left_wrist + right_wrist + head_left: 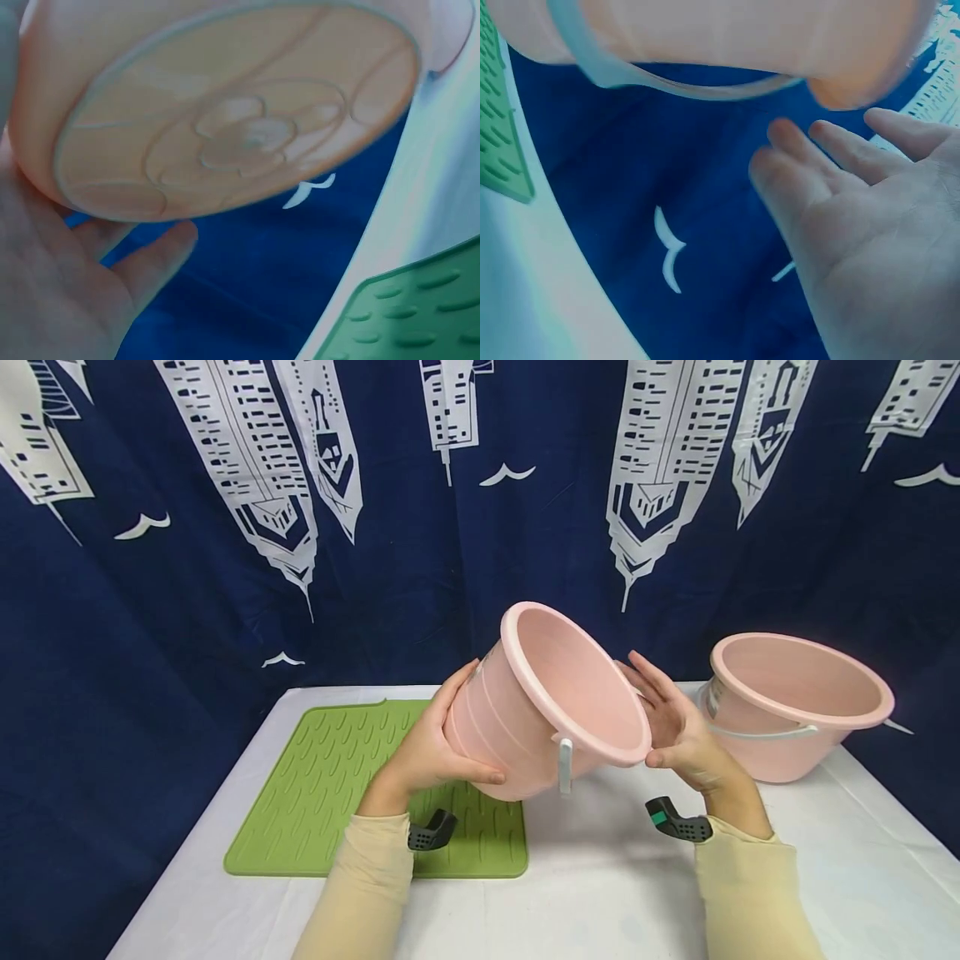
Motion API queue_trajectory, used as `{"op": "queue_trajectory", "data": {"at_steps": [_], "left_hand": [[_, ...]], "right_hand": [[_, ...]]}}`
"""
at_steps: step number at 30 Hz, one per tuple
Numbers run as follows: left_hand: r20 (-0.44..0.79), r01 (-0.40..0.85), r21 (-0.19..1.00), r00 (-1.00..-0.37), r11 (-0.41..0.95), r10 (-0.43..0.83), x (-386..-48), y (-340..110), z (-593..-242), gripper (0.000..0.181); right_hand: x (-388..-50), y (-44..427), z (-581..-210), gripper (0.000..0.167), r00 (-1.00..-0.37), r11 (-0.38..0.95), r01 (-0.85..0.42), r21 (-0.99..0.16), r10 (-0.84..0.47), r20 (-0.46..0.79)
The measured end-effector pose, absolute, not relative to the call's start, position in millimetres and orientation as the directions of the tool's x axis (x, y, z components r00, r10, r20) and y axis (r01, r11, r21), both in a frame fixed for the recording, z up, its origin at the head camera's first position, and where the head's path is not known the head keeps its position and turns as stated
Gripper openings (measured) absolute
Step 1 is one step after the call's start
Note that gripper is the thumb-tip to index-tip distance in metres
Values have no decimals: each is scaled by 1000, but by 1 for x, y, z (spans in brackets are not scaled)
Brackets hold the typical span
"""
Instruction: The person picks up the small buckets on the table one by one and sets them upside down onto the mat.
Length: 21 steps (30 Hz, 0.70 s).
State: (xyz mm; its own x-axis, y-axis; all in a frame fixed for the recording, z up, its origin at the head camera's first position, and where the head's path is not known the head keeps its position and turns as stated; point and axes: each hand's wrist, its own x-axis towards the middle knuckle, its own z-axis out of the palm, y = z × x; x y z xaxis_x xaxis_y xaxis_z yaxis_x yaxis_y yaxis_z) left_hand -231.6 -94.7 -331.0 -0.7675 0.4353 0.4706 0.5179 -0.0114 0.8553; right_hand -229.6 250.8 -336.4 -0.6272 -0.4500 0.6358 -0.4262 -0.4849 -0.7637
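Observation:
A pink bucket (487, 718) is held in the air, tilted on its side with its mouth toward the right. My left hand (438, 743) grips it near the base, thumb in front and fingers round the far side. From below, the left wrist view shows the bucket's round base (247, 142) with a flower-like relief, the left hand (67, 270) beside it. My right hand (686, 739) is by the rim, its fingers spread and fairly straight. In the right wrist view the right hand (877, 217) appears just apart from the rim. A pale handle (566, 766) hangs from the bucket.
A second pink bucket (780, 756) stands upright on the white table (600, 893) at the right, its handle down. A green ridged mat (322, 793) lies at the left, under the left forearm. Behind hangs a dark blue curtain (525, 543) with white building prints.

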Motion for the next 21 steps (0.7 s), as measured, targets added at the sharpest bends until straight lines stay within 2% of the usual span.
{"op": "queue_trajectory", "data": {"at_steps": [5, 7, 13, 16, 21], "left_hand": [[451, 552, 816, -794, 172, 407, -228, -97, -325, 133], [444, 561, 789, -802, 251, 400, -226, -97, -323, 133], [459, 599, 712, -792, 367, 403, -222, -95, -318, 134], [466, 612, 672, -787, 417, 404, -220, -94, -316, 134], [450, 614, 632, -787, 472, 422, -216, -90, -313, 136]], "right_hand": [[-227, 251, -327, 123, -546, -468, -519, -715, -461, 699], [-225, 248, -322, 126, -533, -451, -547, -705, -461, 709], [-214, 237, -306, 134, -511, -323, -650, -688, -484, 710], [-208, 232, -299, 137, -522, -237, -688, -686, -496, 694], [-198, 222, -292, 141, -583, -87, -697, -712, -509, 633]]}}
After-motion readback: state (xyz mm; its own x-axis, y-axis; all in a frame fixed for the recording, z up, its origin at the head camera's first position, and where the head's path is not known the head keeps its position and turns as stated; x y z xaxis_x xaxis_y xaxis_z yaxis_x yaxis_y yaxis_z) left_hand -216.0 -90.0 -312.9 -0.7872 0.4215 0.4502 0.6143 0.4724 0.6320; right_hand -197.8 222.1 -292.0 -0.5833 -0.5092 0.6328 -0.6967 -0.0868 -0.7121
